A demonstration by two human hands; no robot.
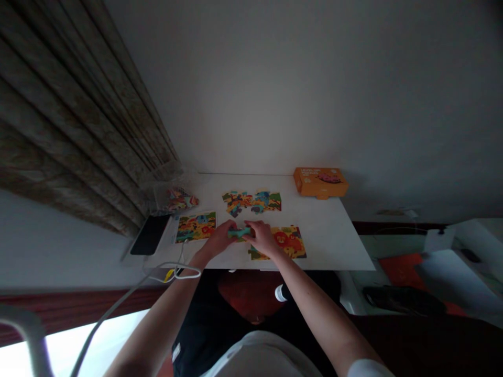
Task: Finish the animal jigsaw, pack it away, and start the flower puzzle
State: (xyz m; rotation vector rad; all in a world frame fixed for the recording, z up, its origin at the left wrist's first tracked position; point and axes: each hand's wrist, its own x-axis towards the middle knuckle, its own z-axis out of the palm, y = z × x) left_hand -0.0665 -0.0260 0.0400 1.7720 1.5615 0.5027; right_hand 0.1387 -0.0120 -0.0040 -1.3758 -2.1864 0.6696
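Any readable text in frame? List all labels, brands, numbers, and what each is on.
"LEVEL UP PUZZLES": orange box, slightly blurred.
Smaller print on that box: too small to read.
Printed card: edge markings too small to read.
Clear bag: printed contents too blurred.
Held puzzle piece: no readable text.
No numbers legible.

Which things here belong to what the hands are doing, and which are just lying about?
Part of the job:
teal puzzle piece, in the left hand and right hand
lion puzzle section
puzzle pieces farther back
picture sheet
orange puzzle box, probably

Just lying about:
black phone or tablet
pale cable
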